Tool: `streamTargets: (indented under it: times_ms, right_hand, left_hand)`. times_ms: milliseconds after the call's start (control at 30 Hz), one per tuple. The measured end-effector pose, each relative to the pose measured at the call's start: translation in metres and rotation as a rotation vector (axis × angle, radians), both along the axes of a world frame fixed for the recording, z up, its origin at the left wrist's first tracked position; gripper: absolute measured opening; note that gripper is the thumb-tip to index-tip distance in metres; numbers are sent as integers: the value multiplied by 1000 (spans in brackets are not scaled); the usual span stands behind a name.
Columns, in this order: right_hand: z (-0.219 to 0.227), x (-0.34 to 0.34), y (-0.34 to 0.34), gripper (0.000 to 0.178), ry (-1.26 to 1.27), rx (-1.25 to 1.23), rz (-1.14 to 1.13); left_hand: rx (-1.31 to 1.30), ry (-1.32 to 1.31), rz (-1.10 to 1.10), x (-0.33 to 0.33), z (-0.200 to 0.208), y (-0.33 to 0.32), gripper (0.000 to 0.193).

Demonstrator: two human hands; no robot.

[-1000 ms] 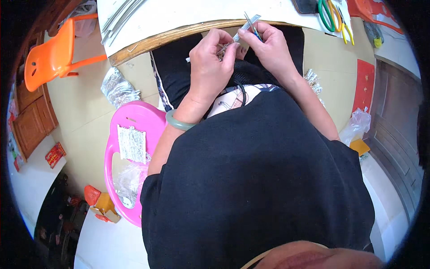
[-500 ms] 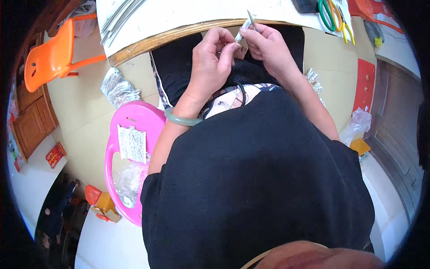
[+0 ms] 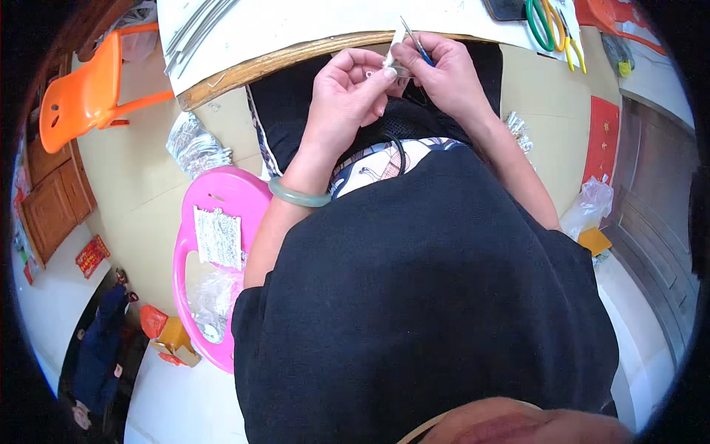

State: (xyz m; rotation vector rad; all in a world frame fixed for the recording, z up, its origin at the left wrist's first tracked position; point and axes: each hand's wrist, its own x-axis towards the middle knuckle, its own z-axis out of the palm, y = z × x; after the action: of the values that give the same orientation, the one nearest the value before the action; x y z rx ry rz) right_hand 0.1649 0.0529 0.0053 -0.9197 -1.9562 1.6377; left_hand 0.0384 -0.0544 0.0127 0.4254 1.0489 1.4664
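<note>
In front of my lap, just below the table edge, both hands are together. My left hand [image 3: 351, 89] pinches the lower end of a narrow white strip [image 3: 396, 49] between thumb and forefinger, and a tiny pale ring shape shows by its fingers. A green bangle [image 3: 298, 194] is on that wrist. My right hand [image 3: 446, 74] is closed around a slim pointed metal tool [image 3: 424, 55] with a blue part, its tip sticking up toward the table. The thumb of this hand also lies against the strip. A thin thread or wire seems to run between the hands.
Ahead is a white-topped table [image 3: 296, 22] with a wooden edge, grey strips [image 3: 198, 33], green-handled scissors [image 3: 538, 26] and yellow-handled pliers [image 3: 573, 55]. A pink stool [image 3: 222, 185] carries a wound white bundle [image 3: 218, 237]. An orange chair [image 3: 81, 96] stands left. Another person [image 3: 100, 348] is at lower left.
My left hand has opened slightly and shifted left. My right hand has turned, so the pointed tool now leans left and its blue part shows. The person at lower left has come more into view.
</note>
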Motion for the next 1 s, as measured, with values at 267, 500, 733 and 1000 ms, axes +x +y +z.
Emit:
streamTargets:
  times_ms: [267, 500, 733, 1000]
  right_hand:
    - [7, 1, 1, 25, -107, 259, -64]
    - [16, 9, -1, 31, -196, 524, -10]
    - [23, 12, -2, 29, -294, 602, 68]
    - [19, 9, -4, 29, -201, 528, 84]
  left_hand:
    - [-80, -214, 70, -6, -4, -1, 11]
    - [-63, -301, 30, -9, -4, -3, 17]
    - [-58, -308, 34, -10, -4, -2, 17]
    - [-47, -279, 30, -10, -6, -3, 18]
